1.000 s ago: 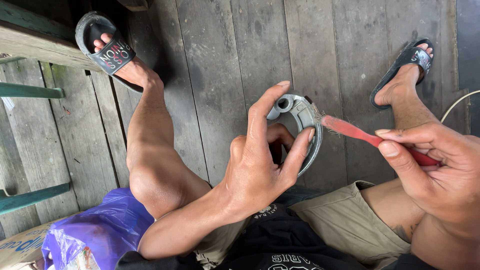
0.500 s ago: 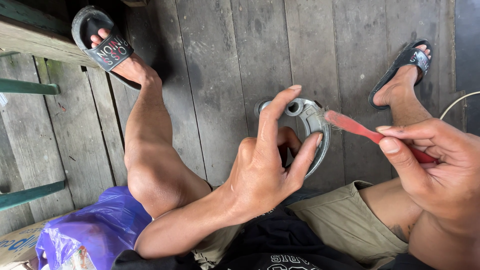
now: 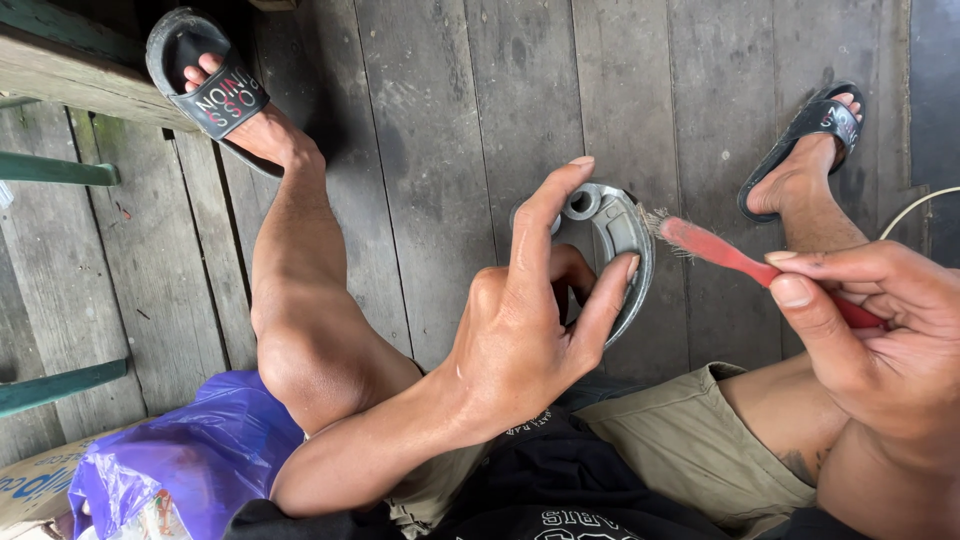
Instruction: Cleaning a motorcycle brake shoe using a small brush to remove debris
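Observation:
My left hand (image 3: 530, 330) grips a curved grey metal shoe-shaped part (image 3: 622, 235), with index finger and thumb along its arc, held above my lap. My right hand (image 3: 875, 330) holds a red toothbrush (image 3: 725, 250) by its handle. The worn bristle head points left and sits right beside the outer edge of the metal part.
I sit over a grey wooden plank floor (image 3: 450, 120), with both feet in black sandals (image 3: 205, 85) (image 3: 815, 135). A purple plastic bag (image 3: 190, 455) lies at my left knee beside a cardboard box. Green bars (image 3: 55, 170) stand at the left. A white cable (image 3: 915, 210) runs at the right edge.
My left hand has turned the metal part slightly and shifted its fingers along the arc. The toothbrush head has stayed close to the part's right edge.

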